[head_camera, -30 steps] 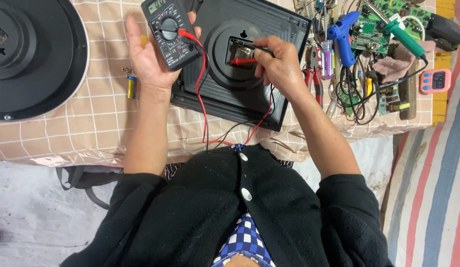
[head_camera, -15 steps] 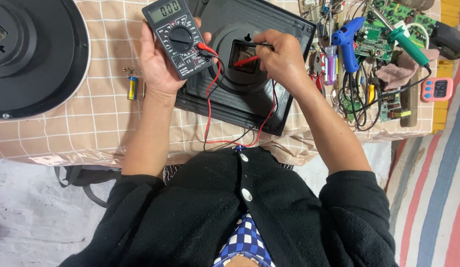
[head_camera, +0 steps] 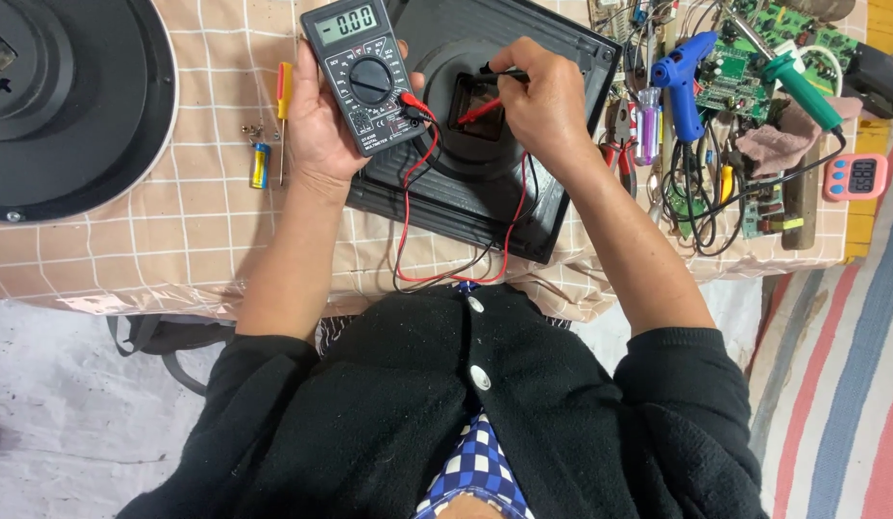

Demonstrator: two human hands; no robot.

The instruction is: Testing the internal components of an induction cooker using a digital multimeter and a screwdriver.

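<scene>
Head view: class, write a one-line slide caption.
Left hand holds a multimeter while right hand presses probes into a black appliance base.

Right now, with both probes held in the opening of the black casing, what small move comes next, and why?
Probably hold the right hand steady on the probes and glance at the multimeter that the left hand holds up, since its display faces the camera.

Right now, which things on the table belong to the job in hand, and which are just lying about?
In use:
- multimeter, held in the left hand
- red probe and black probe, in the right hand
- black square appliance base, being probed

Lying about:
- blue glue gun
- yellow screwdriver
- small battery
- circuit boards
- pink timer
- round black cover
</scene>
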